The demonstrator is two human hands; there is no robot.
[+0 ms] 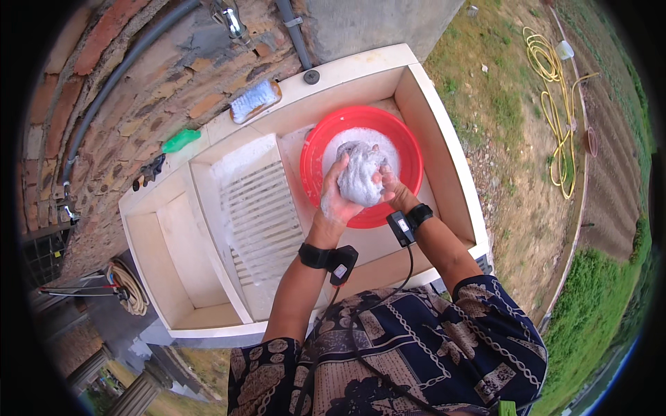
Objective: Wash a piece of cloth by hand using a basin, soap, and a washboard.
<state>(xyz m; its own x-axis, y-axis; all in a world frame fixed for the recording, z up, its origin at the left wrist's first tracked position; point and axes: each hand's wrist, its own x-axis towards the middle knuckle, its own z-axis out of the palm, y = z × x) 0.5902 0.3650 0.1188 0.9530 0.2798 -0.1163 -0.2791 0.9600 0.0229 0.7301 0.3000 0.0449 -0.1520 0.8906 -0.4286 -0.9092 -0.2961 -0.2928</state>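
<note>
Over a red plastic basin (pixel 409 149), I hold a bunched, sudsy cloth (pixel 360 179) of pale grey between both hands. My left hand (pixel 336 195) is wrapped round its left and lower side, with foam on the skin. On the other side, my right hand (pixel 392 187) closes its fingers against the cloth. White foam (pixel 322 161) covers the water in the basin below. The basin stands in the right compartment of a cream laundry sink (pixel 444 132). How the cloth is folded inside my grip is hidden.
A ribbed, foamy washboard (pixel 260 201) lies left of the basin, then a second sink compartment (pixel 184 249). Along the back rim sit a scrub brush (pixel 255 101), a green object (pixel 181 141) and a drain plug (pixel 311 77). A metal tap (pixel 234 26) juts from the brick wall.
</note>
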